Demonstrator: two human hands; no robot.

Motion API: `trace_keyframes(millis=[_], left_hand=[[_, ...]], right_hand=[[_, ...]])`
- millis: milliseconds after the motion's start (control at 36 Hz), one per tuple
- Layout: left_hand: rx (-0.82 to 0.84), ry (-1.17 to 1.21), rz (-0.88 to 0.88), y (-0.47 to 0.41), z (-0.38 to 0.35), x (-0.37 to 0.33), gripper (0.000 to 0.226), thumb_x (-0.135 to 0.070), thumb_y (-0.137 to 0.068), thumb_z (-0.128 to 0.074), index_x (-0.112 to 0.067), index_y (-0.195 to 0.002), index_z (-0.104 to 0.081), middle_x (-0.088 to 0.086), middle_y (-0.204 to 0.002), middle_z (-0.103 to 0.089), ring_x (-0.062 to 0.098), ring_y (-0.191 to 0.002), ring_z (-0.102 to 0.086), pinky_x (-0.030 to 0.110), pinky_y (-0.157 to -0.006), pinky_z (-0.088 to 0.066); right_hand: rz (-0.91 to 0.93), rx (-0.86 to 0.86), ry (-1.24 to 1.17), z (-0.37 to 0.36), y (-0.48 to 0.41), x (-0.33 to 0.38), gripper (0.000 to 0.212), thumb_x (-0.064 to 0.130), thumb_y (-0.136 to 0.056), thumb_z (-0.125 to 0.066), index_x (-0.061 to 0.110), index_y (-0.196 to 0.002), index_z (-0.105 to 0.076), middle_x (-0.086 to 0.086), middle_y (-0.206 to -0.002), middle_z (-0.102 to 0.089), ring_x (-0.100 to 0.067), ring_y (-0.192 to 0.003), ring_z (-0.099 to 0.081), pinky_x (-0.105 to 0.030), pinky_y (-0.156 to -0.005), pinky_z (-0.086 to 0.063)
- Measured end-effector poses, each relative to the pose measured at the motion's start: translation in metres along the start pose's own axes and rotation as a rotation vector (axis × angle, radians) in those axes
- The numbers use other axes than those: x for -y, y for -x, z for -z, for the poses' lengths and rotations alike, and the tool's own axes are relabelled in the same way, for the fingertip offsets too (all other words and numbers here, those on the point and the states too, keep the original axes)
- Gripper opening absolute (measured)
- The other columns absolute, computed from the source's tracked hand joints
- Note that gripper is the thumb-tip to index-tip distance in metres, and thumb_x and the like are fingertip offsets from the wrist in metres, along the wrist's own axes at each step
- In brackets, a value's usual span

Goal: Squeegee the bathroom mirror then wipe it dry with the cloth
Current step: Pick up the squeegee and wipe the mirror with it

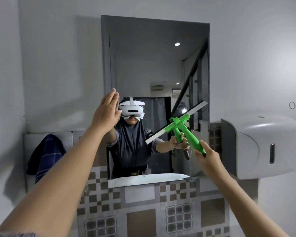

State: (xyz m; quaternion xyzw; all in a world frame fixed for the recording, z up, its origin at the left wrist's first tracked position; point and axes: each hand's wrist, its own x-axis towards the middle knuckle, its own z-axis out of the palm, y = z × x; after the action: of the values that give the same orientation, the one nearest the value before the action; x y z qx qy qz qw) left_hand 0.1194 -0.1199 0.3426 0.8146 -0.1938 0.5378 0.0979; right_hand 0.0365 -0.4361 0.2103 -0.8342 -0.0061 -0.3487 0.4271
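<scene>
The bathroom mirror (154, 69) hangs on the grey wall straight ahead. My right hand (208, 157) grips the end of the green handle of a squeegee (191, 135). Its white blade slants from lower left to upper right against the lower right part of the glass. My left hand (108, 110) is raised with fingers straight and together, palm flat on the mirror's left edge, holding nothing. A dark blue checked cloth (45, 155) hangs at the left, below the mirror's level.
A white wall dispenser (263, 144) juts out to the right of the mirror, close to my right hand. Brown and grey patterned tiles (152, 211) cover the wall below the mirror. The glass reflects a person in a headset.
</scene>
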Motion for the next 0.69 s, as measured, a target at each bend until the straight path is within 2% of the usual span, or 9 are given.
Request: trace_keyframes(millis=[111,194,333,417,528,694], left_hand=[[0.02,0.015,-0.034,0.001,-0.003,0.005,0.064,-0.012,-0.089,-0.056,-0.003,-0.142,-0.022,0.008,-0.155,-0.013,0.024,-0.141,-0.014,0.039,-0.11,-0.027],[0.037,0.016,-0.055,0.001,-0.006,0.01,0.066,-0.004,-0.088,-0.055,-0.004,-0.143,-0.019,0.008,-0.155,-0.009,0.025,-0.142,-0.012,0.042,-0.111,-0.029],[0.05,0.01,-0.089,0.004,-0.009,0.018,0.07,0.003,-0.085,-0.056,-0.004,-0.143,-0.019,0.007,-0.155,-0.008,0.026,-0.141,-0.013,0.043,-0.109,-0.031],[0.048,0.003,-0.118,0.006,-0.012,0.022,0.071,0.003,-0.084,-0.057,-0.004,-0.143,-0.018,0.007,-0.156,-0.008,0.025,-0.142,-0.012,0.041,-0.108,-0.031],[0.052,0.002,-0.142,0.008,-0.016,0.028,0.079,0.005,-0.081,-0.061,-0.006,-0.144,-0.015,0.004,-0.156,-0.006,0.02,-0.142,-0.01,0.034,-0.108,-0.026],[0.078,0.05,-0.188,0.013,-0.006,0.026,0.064,-0.009,-0.089,-0.051,-0.002,-0.143,-0.018,0.007,-0.155,-0.009,0.021,-0.142,-0.011,0.038,-0.113,-0.024]], right_hand=[[-0.059,-0.022,-0.077,-0.011,0.012,0.001,0.045,0.018,-0.095,-0.049,0.014,-0.139,-0.04,-0.015,-0.092,-0.056,-0.014,-0.058,-0.047,-0.025,-0.049,-0.038],[-0.076,-0.041,-0.141,-0.02,0.022,0.006,0.043,0.015,-0.096,-0.048,0.013,-0.137,-0.04,-0.013,-0.088,-0.056,-0.015,-0.057,-0.045,-0.024,-0.047,-0.037],[-0.105,-0.108,-0.186,-0.04,0.036,0.011,0.03,0.016,-0.096,-0.047,0.009,-0.125,-0.048,-0.005,-0.069,-0.05,-0.015,-0.053,-0.04,-0.025,-0.044,-0.033],[-0.118,-0.142,-0.242,-0.054,0.044,0.014,0.022,0.017,-0.096,-0.046,0.007,-0.115,-0.052,-0.004,-0.066,-0.046,-0.014,-0.052,-0.038,-0.026,-0.046,-0.033],[-0.125,-0.199,-0.3,-0.078,0.056,0.025,0.012,0.018,-0.097,-0.045,0.008,-0.098,-0.05,-0.002,-0.065,-0.045,-0.014,-0.053,-0.039,-0.018,-0.041,-0.034],[-0.203,-0.267,-0.445,-0.118,0.072,0.051,0.017,0.021,-0.097,-0.043,0.005,-0.094,-0.048,-0.005,-0.07,-0.046,-0.018,-0.061,-0.043,-0.03,-0.053,-0.036]])
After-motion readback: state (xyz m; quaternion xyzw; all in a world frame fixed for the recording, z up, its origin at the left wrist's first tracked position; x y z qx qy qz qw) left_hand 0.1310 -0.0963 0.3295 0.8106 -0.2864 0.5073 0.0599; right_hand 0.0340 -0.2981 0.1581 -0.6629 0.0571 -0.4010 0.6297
